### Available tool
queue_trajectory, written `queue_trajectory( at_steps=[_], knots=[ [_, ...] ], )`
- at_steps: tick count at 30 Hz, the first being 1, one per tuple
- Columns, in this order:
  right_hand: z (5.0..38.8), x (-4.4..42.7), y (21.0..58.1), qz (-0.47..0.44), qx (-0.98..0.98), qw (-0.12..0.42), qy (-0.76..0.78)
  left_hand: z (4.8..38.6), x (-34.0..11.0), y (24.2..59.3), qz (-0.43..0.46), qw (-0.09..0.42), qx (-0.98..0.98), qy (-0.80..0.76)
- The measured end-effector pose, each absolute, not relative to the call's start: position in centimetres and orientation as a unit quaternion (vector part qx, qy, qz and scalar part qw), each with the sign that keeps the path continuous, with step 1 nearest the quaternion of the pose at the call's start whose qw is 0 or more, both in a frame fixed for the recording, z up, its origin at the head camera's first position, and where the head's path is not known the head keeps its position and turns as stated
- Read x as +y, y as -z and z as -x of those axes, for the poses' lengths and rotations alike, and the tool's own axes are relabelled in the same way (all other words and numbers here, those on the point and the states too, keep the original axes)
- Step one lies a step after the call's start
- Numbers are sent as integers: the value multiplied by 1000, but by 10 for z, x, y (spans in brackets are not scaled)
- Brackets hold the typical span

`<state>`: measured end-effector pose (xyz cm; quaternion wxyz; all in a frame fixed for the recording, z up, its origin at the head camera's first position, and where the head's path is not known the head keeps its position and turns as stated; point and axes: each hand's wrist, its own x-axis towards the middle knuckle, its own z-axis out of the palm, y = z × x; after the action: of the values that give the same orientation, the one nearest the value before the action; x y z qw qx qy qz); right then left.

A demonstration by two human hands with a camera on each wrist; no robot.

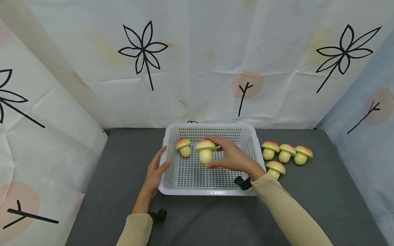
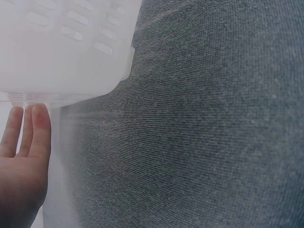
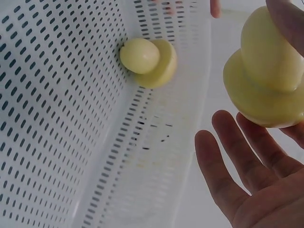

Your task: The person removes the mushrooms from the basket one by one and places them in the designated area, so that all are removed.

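Note:
My right hand [image 1: 231, 154] holds a toy mushroom [image 1: 205, 151] with a yellow stem and red-tinged cap between thumb and fingers, above the white perforated basket [image 1: 214, 192]. In the right wrist view, this mushroom [image 3: 268, 61] appears stem up, with the thumb at the stem and fingers at the cap. Another mushroom [image 1: 184, 148] lies inside, near the basket's back left corner. My left hand [image 1: 153, 176] rests against the left side of the basket, thumb at its rim. The left wrist view shows straight fingers [image 2: 40, 128] touching the outer wall; the thumb is hidden there.
Several similar mushrooms [image 1: 287, 152] sit right of the basket on the dark grey cloth [image 1: 203, 228]. One mushroom [image 1: 276, 169] is close to the basket's right wall. A patterned white curtain [image 1: 193, 63] stands behind the basket and on both sides.

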<state>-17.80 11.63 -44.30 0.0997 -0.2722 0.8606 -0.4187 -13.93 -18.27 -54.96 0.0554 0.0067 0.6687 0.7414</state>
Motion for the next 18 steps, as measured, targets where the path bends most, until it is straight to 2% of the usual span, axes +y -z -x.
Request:
queue_trajectory(
  at_steps=[18],
  knots=[
    [159, 173, 432, 245, 857, 54, 450, 138, -183, 548, -4, 58, 671, -739]
  ],
)
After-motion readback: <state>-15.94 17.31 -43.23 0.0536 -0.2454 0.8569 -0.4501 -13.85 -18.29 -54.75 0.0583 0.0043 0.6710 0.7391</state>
